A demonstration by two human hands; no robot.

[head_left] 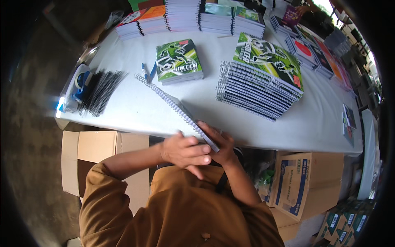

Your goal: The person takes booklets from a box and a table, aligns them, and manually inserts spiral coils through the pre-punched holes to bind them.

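Spiral-bound notebook [181, 111] at table's [135, 111] 6 o'clock edge, tilted, wire spine up, near end overhanging toward the body. Left hand [185, 151] closed over that near end from 9 o'clock; right hand [220, 142] cupped on same end from 3 o'clock, fingers curled on the spine. Probably held off the edge so both hands reach the coil end. Loose black coils [101, 91] fanned at 10 o'clock beside tape dispenser [78, 86], within reach. Bound green notebook stack [261, 78] at 1 o'clock; small unbound green pile [179, 61] at 12; two blue pens [148, 72] just beside it.
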